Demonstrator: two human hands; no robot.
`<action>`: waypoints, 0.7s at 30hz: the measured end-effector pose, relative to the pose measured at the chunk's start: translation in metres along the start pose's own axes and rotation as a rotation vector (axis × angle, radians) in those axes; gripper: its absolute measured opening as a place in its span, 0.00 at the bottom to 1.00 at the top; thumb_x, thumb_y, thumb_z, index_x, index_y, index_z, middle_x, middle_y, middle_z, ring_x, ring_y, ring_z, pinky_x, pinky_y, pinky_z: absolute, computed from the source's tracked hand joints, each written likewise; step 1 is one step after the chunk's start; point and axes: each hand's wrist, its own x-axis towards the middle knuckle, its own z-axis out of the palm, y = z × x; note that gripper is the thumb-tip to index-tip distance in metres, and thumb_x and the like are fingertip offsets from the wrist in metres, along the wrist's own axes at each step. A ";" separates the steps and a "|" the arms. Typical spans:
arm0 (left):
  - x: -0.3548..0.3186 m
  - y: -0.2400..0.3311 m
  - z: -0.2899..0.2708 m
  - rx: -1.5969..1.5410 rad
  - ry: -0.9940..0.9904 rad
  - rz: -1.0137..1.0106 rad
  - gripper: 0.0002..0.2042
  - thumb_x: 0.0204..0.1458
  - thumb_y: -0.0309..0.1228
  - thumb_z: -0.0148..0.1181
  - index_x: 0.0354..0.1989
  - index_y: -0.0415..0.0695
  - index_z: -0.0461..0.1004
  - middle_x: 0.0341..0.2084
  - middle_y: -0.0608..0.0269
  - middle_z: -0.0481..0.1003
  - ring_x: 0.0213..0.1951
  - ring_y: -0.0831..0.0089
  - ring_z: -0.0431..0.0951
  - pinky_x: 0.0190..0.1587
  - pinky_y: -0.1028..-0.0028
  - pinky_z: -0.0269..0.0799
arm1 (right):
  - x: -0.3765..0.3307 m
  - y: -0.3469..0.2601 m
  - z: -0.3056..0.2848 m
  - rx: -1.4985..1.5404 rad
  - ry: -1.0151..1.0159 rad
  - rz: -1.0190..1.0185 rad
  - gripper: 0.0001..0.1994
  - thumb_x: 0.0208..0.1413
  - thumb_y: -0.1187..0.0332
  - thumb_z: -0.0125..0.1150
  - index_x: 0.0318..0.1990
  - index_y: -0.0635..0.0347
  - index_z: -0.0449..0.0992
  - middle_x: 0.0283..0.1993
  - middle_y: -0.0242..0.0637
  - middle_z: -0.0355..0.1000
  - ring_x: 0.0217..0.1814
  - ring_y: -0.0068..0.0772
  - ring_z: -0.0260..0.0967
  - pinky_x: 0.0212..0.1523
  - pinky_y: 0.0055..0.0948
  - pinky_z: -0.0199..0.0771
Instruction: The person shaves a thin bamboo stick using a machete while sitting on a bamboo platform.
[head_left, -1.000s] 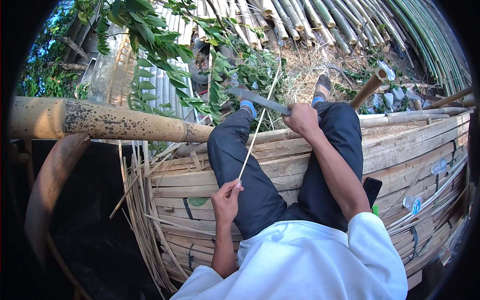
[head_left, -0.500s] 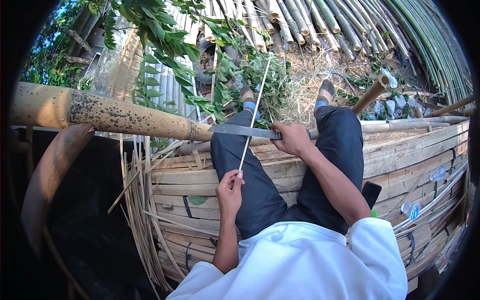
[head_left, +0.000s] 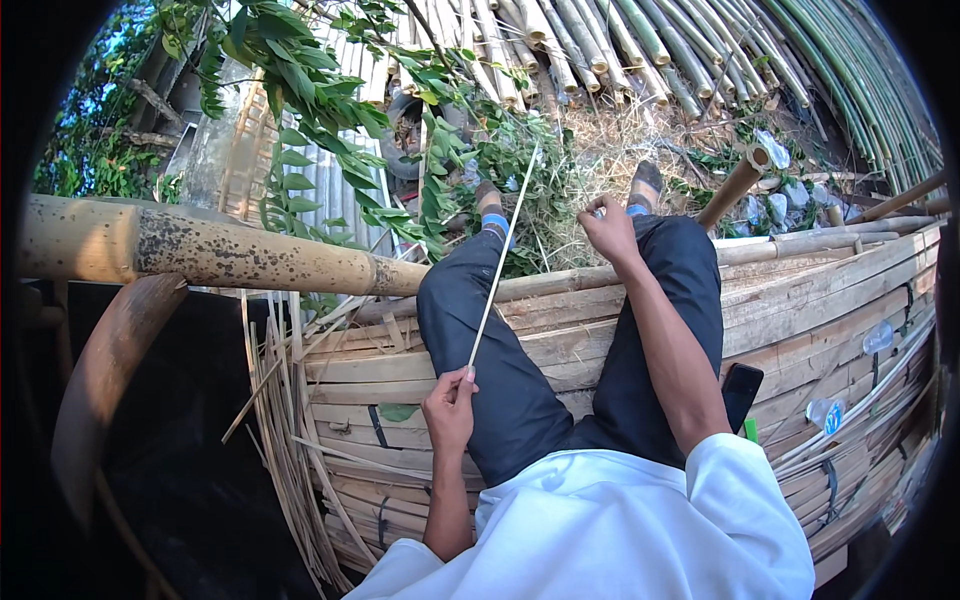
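A thin, straight, pale bamboo strip (head_left: 500, 272) was pinched near its lower end by the left hand (head_left: 450, 408), and was slanted upward past the left knee (head_left: 447, 290). The right hand (head_left: 610, 235) was held curled just beside the right knee (head_left: 688, 235); whether anything was gripped could not be told. Open room was left between the strip's far end and that hand. The left knee was bordered by a rounded, dark-speckled pole (head_left: 250, 245). Flat, rough-edged slats (head_left: 800, 290) were stacked below; beyond, straw-littered ground (head_left: 595, 185) was edged by long bamboo stems (head_left: 640, 50).
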 end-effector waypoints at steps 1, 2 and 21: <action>0.002 0.003 0.003 -0.076 -0.003 -0.010 0.08 0.58 0.28 0.58 0.39 0.36 0.77 0.22 0.65 0.76 0.25 0.84 0.73 0.27 0.83 0.66 | 0.006 0.012 0.005 0.143 0.023 0.038 0.16 0.47 0.59 0.58 0.37 0.62 0.74 0.32 0.52 0.75 0.37 0.48 0.74 0.41 0.40 0.71; 0.003 0.005 0.000 -0.071 0.006 -0.016 0.08 0.58 0.28 0.58 0.39 0.36 0.77 0.22 0.65 0.76 0.25 0.84 0.73 0.27 0.83 0.66 | -0.002 0.008 0.009 0.341 0.035 0.034 0.12 0.47 0.63 0.58 0.37 0.61 0.73 0.26 0.46 0.73 0.29 0.39 0.72 0.34 0.34 0.70; 0.026 0.065 0.039 -0.380 -0.242 -0.332 0.11 0.65 0.38 0.46 0.35 0.45 0.69 0.15 0.78 0.57 0.13 0.92 0.51 0.14 0.86 0.42 | -0.098 -0.024 0.029 -0.367 -0.363 -0.915 0.22 0.40 0.63 0.65 0.44 0.52 0.66 0.19 0.44 0.72 0.24 0.53 0.72 0.24 0.47 0.69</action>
